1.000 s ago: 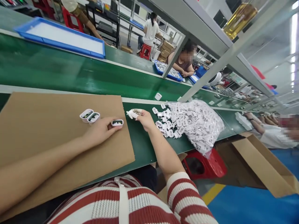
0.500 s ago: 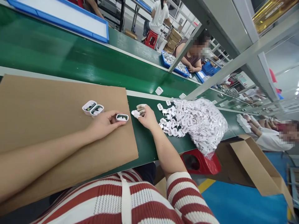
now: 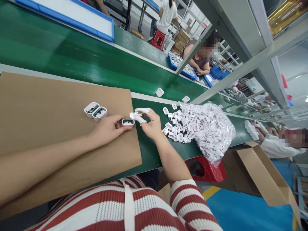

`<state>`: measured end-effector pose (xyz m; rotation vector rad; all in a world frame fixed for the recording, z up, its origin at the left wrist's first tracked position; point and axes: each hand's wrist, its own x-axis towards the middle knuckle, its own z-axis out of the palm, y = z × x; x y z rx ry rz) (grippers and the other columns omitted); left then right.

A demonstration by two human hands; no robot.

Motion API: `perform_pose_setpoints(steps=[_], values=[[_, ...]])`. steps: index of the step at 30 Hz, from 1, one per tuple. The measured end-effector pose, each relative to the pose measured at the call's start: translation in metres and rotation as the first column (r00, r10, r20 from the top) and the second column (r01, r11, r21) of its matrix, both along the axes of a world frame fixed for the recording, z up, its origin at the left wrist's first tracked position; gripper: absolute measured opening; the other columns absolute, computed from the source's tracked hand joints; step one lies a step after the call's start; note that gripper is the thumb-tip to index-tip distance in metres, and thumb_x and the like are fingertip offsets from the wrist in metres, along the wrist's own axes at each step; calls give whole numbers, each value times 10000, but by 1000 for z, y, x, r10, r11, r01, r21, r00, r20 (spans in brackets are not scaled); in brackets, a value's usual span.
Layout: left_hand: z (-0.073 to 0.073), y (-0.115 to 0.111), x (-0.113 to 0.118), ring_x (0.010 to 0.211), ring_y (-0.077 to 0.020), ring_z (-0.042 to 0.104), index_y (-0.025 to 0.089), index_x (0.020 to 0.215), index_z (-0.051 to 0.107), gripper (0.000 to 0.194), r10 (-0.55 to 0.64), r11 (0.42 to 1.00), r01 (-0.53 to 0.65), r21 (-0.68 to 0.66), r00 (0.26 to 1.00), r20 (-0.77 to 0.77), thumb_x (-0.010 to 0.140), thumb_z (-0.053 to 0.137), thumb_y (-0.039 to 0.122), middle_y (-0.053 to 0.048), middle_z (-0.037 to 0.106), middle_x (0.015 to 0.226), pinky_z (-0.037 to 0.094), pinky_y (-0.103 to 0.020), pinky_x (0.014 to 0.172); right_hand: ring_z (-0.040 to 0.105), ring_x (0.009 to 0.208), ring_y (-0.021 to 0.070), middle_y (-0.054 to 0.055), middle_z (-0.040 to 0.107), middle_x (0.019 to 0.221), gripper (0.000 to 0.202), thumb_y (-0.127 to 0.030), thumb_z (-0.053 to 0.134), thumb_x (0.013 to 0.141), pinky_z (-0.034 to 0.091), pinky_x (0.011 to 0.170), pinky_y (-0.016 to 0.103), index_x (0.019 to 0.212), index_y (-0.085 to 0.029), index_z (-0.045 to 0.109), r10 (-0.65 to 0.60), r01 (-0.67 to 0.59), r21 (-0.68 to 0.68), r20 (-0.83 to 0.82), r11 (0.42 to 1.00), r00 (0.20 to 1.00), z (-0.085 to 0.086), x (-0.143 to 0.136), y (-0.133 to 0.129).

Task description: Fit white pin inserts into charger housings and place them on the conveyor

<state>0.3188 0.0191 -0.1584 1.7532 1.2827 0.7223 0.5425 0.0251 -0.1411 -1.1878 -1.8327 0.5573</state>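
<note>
My left hand (image 3: 109, 128) is closed around a small white oval housing (image 3: 128, 122), whose open top shows dark and green parts inside. Finger covers in white sit on my right hand (image 3: 151, 123), which pinches a small white plastic piece (image 3: 132, 115) just above the housing's far rim. Whether piece and housing touch, I cannot tell. Left of my hands, two more open white housings (image 3: 91, 109) (image 3: 100, 114) stand side by side on the cardboard sheet (image 3: 48, 106). Loose white plastic pieces (image 3: 176, 126) lie right of my right hand.
A clear plastic bag (image 3: 213, 130) full of white pieces rests on the green bench. Two white housings (image 3: 159, 92) (image 3: 186, 98) lie on the green belt (image 3: 79, 61) beyond. A blue-rimmed tray (image 3: 112, 30), a slanting metal post (image 3: 194, 49) and a co-worker (image 3: 198, 59) are farther back.
My right hand has moved left, bringing the white piece to the housing in my left hand. The housings on the belt have shifted slightly left.
</note>
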Motion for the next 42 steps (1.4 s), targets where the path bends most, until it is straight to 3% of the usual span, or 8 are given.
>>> perform_pose_setpoints(steps=[8,22,28,31,35,39,40,42], values=[[2,2,0,701,-191,599,200,1091,760,558,-12,1000,11,28,999,50,862,725,708,-23,688,807,457,-314,646,683,1124,240,96,778,1183,292,-190,583,1024,568,1018,397,1257,-234,754,106,-151,172,246,973,963,-1,-8,-7],[-4,5,-1,681,-203,600,197,972,732,478,-26,998,25,54,1000,17,874,701,664,-23,669,756,447,-357,640,660,1113,270,107,772,1167,413,-73,541,959,532,987,402,1276,-220,761,80,-153,126,455,980,887,1,-16,-10],[-7,5,-2,736,-228,633,209,1216,700,590,-9,997,8,83,1000,15,848,668,669,-43,711,864,484,-367,704,640,993,262,101,754,1148,431,-35,560,890,522,870,365,1243,-191,752,31,-56,26,573,998,819,19,-26,-17],[-7,4,-3,745,-243,614,203,962,692,478,-45,978,67,198,992,-117,909,554,658,-69,678,815,457,-374,707,656,1012,254,74,750,1151,425,-36,592,858,526,840,347,1216,-206,745,25,-11,-28,567,1000,823,27,-31,-19],[6,4,0,853,-288,647,203,853,641,481,-38,955,118,271,958,-283,926,471,646,-110,704,885,452,-386,756,694,1060,222,26,763,1161,386,-29,642,837,543,877,317,1147,-233,750,44,0,-101,437,995,898,26,-30,-15],[35,23,-5,882,-310,690,232,919,738,571,-162,968,224,115,904,-397,856,512,752,-86,766,944,478,-378,780,746,1012,167,21,788,1158,323,-234,728,961,580,920,284,1282,-228,704,122,-85,-258,131,962,984,20,-19,5],[45,33,-10,894,-310,702,249,985,767,598,-157,974,209,83,897,-414,827,543,780,-69,780,970,489,-368,778,752,1015,162,34,790,1169,334,-289,706,1000,583,940,286,1327,-220,682,82,-48,-273,115,961,990,22,-13,11],[66,62,-21,923,-323,715,268,1098,781,656,-25,988,92,125,887,-461,775,592,806,-49,791,993,507,-354,763,745,1071,180,71,784,1208,296,-304,604,1073,567,1026,342,1348,-217,667,-105,179,-244,287,953,952,29,3,23]])
